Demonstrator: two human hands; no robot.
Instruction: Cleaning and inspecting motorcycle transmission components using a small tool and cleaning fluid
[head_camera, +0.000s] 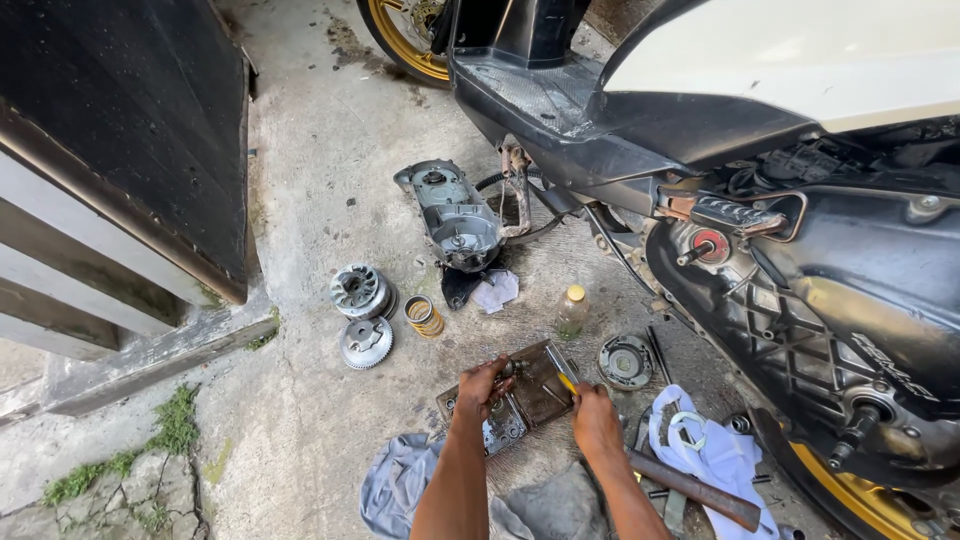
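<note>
The left hand (484, 384) grips a small dark metal part (508, 369) over the rusty flat metal tray (540, 385) on the concrete floor (320, 200); the right hand (594, 420) grips a yellow-handled tool (563, 374) against it. Best to keep the part braced firmly.

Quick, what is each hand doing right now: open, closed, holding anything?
Left hand: closed around a small metal part over the dirty metal tray.
Right hand: closed on a yellow-handled tool.
</note>
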